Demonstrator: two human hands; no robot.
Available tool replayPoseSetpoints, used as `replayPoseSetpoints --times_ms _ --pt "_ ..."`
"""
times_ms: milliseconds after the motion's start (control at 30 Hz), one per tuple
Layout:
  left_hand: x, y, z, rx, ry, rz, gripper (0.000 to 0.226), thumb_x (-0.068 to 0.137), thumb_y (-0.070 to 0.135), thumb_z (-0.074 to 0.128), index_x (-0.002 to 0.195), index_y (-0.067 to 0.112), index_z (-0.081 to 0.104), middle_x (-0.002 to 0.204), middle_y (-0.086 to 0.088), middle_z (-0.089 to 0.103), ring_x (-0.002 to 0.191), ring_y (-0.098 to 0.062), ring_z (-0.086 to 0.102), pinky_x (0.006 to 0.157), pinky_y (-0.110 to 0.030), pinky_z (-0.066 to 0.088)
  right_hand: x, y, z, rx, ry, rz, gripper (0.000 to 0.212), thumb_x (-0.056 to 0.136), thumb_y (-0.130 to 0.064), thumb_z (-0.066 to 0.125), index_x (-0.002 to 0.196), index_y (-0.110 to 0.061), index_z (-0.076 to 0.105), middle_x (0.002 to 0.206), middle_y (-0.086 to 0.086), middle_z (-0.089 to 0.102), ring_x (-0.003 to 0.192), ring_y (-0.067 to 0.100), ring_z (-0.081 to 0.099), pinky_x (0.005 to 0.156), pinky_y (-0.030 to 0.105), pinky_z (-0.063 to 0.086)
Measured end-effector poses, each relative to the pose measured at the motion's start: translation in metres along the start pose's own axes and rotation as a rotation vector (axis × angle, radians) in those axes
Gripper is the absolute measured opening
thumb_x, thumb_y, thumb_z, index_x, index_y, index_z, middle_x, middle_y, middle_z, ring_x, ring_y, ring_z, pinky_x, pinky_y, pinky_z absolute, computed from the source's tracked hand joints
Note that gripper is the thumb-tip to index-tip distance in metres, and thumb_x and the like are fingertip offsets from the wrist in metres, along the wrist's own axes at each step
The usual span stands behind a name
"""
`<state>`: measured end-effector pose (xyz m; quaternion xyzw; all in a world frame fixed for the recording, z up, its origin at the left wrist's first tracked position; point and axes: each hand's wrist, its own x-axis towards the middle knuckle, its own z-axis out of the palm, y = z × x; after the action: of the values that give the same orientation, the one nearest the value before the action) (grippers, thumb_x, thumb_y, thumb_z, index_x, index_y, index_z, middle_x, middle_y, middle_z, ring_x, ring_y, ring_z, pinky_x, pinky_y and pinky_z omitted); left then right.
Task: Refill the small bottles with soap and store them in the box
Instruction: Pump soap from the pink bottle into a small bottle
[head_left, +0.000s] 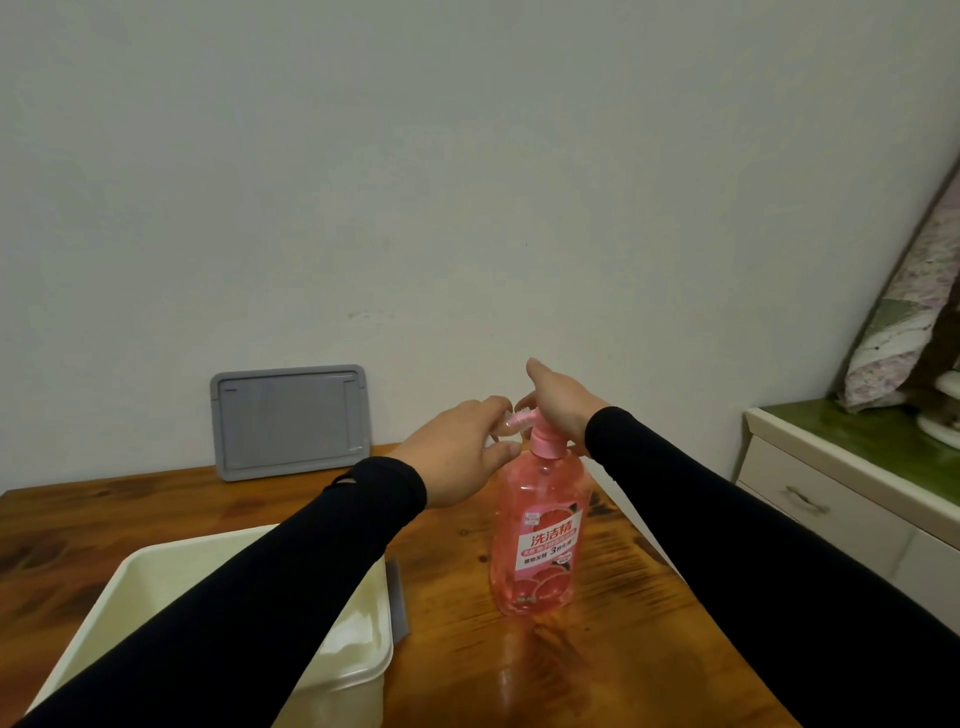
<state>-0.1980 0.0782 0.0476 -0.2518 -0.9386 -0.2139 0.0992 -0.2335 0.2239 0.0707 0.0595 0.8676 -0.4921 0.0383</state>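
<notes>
Pumping Soap at the Wooden Table

Pressing on top of the pump, the right hand (558, 402) lies flat across the head of the pink soap bottle (537, 540), fingers stretched out and gripping nothing. The big bottle stands upright on the wooden table (597, 670), right of centre, its grapefruit label facing us. And look at the left hand (465, 457): fingers and thumb curl round a small clear bottle (503, 427), holding it right up at the pump's nozzle, touching or as near as makes no difference. How full it is, you cannot tell from here.

Down at the near left sits the cream box (358, 670), open-topped, partly hidden under the left black sleeve (270, 587). At the back, a grey lid (291, 422) leans upright against the wall. Off to the right stands a white cabinet (831, 499) with a green top.
</notes>
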Motion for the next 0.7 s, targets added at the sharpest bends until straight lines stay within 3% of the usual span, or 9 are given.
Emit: replayPoseSetpoints --times_ms 300,467,700 --pt "0.001 0.006 -0.012 -0.002 0.019 0.018 0.042 0.098 0.039 0.046 0.135 0.021 0.041 0.126 -0.001 0.056 0.1 -0.013 0.052 0.081 -0.022 0.038 -0.008 -0.013 -0.012 -0.014 -0.014 -0.019 0.066 0.1 -0.05 0.015 0.127 -0.003 0.052 0.124 0.015 0.058 0.099 0.023 0.049 0.072 0.028 0.033" --pt "0.001 0.0 -0.001 -0.006 -0.004 -0.002 0.044 0.097 0.042 0.046 0.136 0.023 0.039 0.125 0.0 0.056 0.099 -0.012 0.052 0.084 -0.024 0.041 -0.003 -0.003 -0.002 -0.028 0.018 -0.002 0.067 0.099 -0.052 0.016 0.13 -0.004 0.05 0.131 0.014 0.054 0.109 0.026 0.05 0.089 0.037 0.032" --pt "0.001 0.003 -0.009 -0.002 -0.008 0.008 0.041 0.098 0.041 0.046 0.134 0.023 0.041 0.123 0.0 0.056 0.095 -0.012 0.05 0.081 -0.023 0.039 -0.013 -0.011 -0.01 -0.009 -0.034 -0.002 0.064 0.101 -0.048 0.015 0.136 -0.002 0.044 0.136 0.014 0.053 0.106 0.023 0.045 0.085 0.03 0.028"
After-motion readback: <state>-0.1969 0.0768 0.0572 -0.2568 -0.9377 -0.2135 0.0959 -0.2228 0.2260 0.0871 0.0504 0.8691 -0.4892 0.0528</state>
